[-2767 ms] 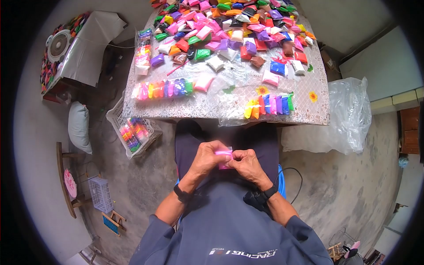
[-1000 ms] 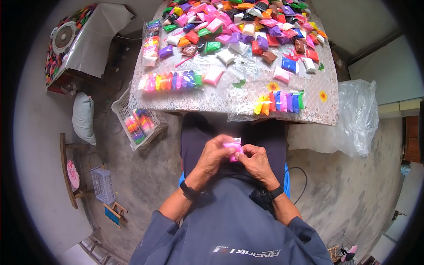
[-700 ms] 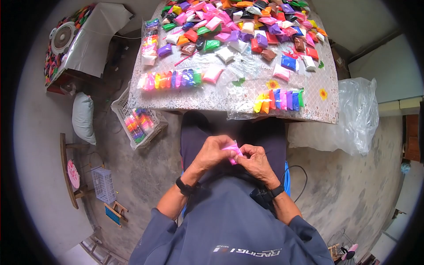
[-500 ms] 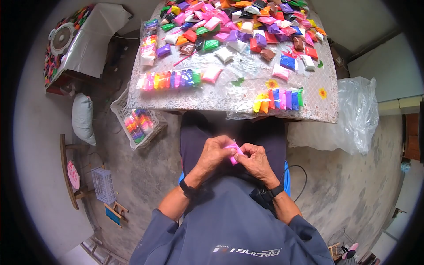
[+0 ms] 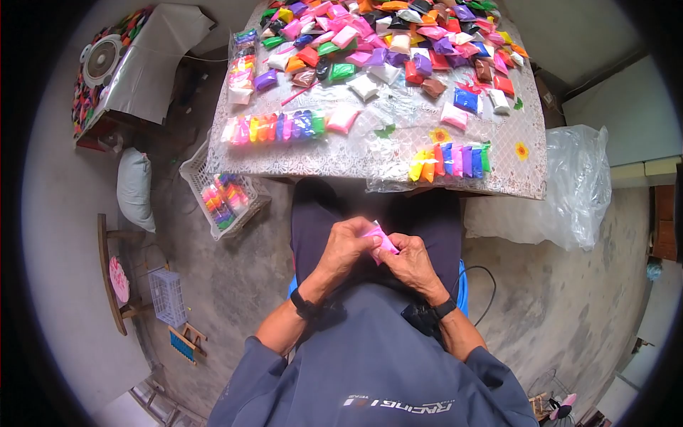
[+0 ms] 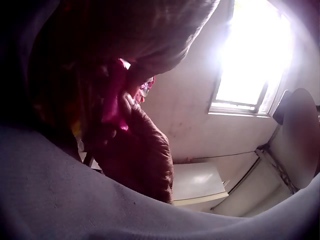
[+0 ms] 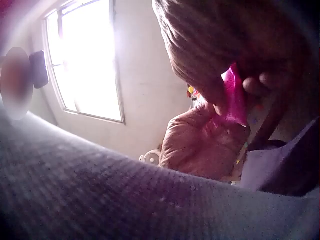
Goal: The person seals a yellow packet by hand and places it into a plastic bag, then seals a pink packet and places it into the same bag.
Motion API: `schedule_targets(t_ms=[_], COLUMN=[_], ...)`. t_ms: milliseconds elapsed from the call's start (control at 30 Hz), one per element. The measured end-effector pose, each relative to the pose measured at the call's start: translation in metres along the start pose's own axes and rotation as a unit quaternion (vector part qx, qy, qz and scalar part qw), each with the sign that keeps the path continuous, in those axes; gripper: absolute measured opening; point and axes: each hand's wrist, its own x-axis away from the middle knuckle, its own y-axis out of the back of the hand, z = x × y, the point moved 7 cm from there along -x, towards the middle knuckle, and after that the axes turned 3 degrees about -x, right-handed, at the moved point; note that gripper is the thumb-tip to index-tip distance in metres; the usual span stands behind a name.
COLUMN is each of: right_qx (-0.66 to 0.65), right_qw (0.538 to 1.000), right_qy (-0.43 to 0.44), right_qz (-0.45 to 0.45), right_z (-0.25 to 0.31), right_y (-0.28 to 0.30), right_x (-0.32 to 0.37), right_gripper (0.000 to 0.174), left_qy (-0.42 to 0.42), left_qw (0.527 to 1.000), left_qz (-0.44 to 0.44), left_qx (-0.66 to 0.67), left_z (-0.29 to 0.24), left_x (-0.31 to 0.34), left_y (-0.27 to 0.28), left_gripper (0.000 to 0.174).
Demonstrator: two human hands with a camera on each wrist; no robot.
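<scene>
Over the lap, both hands grip a small pink packet (image 5: pixel 385 242) of soft filling in clear plastic. My left hand (image 5: pixel 343 248) pinches its left side, with the thumb lying across the front. At the lower right end, the thumb and fingers of my right hand (image 5: pixel 414 263) hold it. A pale corner sticks up at the top, and the packet leans to the right. Pink film shows between the fingers in the left wrist view, where the packet (image 6: pixel 114 102) is dim. In the right wrist view the packet (image 7: pixel 234 95) is brightly backlit.
Ahead, a lace-covered table (image 5: pixel 284 165) bears a heap of coloured packets (image 5: pixel 384 43). A bagged row of packets (image 5: pixel 449 162) lies near its front edge, another bagged row (image 5: pixel 274 129) farther left. A white basket (image 5: pixel 203 186) stands left, a clear plastic sheet (image 5: pixel 569 192) right.
Since 2.8 s ago the view has shifted, with the table lying farther right. The packet has been turned between the fingers; more of its face showed 1.0 s ago. Both hands keep hold.
</scene>
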Motion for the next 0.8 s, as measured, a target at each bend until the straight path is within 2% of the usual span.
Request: schedule_targets(t_ms=[300, 367, 467, 600, 667, 800], right_qx=[-0.013, -0.013, -0.012, 0.030, 0.041, 0.064], right_qw=[1.000, 1.000, 1.000, 0.999, 0.998, 0.996], right_qy=[-0.021, -0.015, -0.006, 0.013, 0.021, 0.056], right_qz=[-0.014, -0.017, -0.020, -0.033, -0.030, -0.029], right_z=[-0.010, -0.012, -0.006, 0.008, 0.010, 0.016], right_y=[0.000, -0.001, 0.001, 0.004, 0.004, 0.004], right_x=[-0.004, -0.005, -0.004, -0.002, -0.002, -0.002], right_gripper=[0.021, 0.021, 0.020, 0.018, 0.017, 0.019], left_qy=[-0.008, -0.009, -0.006, -0.016, 0.022, 0.033], left_qw=[0.999, 0.995, 0.992, 0.994, 0.995, 0.998], left_qz=[0.001, 0.034, 0.038, 0.011, 0.045, 0.041], left_qx=[-0.048, -0.095, -0.118, -0.105, -0.082, -0.043], left_z=[-0.005, -0.009, -0.008, -0.016, -0.011, -0.011], left_x=[-0.001, 0.000, 0.001, 0.003, 0.003, 0.005], left_y=[0.003, 0.001, 0.000, -0.005, -0.006, -0.006], left_gripper=[0.012, 0.015, 0.019, 0.024, 0.026, 0.023])
